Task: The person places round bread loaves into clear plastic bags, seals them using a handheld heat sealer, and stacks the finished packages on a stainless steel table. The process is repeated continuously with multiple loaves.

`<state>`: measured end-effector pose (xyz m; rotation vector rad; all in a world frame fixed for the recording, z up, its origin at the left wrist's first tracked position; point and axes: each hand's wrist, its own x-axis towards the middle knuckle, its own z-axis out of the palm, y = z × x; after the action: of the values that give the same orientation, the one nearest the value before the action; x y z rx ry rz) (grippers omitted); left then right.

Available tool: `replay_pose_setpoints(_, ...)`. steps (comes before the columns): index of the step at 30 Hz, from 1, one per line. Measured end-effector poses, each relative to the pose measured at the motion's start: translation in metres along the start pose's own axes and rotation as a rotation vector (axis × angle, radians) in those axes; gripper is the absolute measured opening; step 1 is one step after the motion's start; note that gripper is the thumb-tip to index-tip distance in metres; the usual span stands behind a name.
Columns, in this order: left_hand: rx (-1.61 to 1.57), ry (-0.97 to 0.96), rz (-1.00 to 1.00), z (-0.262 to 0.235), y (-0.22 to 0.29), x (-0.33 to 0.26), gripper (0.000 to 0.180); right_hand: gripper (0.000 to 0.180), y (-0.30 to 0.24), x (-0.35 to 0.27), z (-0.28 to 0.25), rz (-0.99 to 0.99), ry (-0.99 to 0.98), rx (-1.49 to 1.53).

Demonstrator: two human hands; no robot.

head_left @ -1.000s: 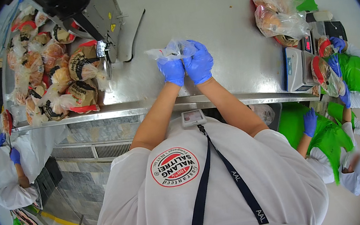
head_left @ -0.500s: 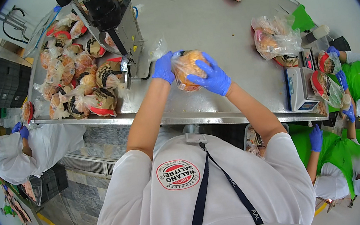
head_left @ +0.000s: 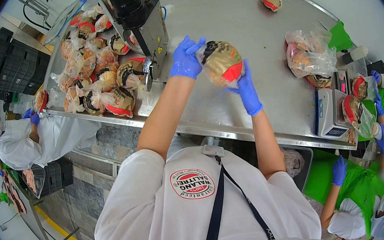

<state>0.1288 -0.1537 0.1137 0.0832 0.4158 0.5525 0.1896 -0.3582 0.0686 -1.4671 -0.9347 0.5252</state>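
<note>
A round bagged food package [head_left: 223,62] with a gold, black and red printed face hangs above the steel table in front of me. My blue-gloved left hand [head_left: 187,59] is closed around the gathered plastic at its upper left. At the lower right edge, my gloved right hand [head_left: 248,91] grips the package, some fingers hidden behind it. To the left of my hands stands a bag-closing machine [head_left: 156,43] with a metal hook-like part low on its side. Beyond it lies a pile of similar bagged packages [head_left: 94,81].
A digital scale [head_left: 328,113] stands at the table's right end, beside bagged packages in clear plastic [head_left: 308,55]. One package [head_left: 271,0] lies at the far edge. Co-workers in green aprons [head_left: 349,187] are at the right; a person in white [head_left: 36,139] is at the left.
The package has turned, so its printed face now shows instead of the orange contents. My right hand has shifted from its front to its lower right edge; my left hand keeps the bag's neck.
</note>
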Motion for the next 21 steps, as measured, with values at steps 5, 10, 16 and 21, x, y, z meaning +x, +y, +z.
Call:
replay_pose_setpoints(5, -0.320, -0.326, -0.370, -0.051, -0.003, 0.005, 0.038, 0.096, 0.017, -0.004, 0.010, -0.184, 0.108, 0.065)
replay_pose_setpoints(10, 0.255, -0.122, -0.065, 0.020, -0.010, -0.047, 0.038, 0.097, 0.000, -0.012, 0.026, 0.064, 0.009, 0.224)
replay_pose_setpoints(16, 0.060, -0.239, -0.104, -0.001, 0.030, -0.064, 0.036, 0.125, -0.024, -0.006, 0.019, 0.010, 0.031, 0.158)
replay_pose_setpoints(21, -0.079, -0.056, -0.296, -0.031, 0.038, -0.089, 0.033, 0.139, -0.047, 0.022, 0.040, -0.319, -0.043, 0.220)
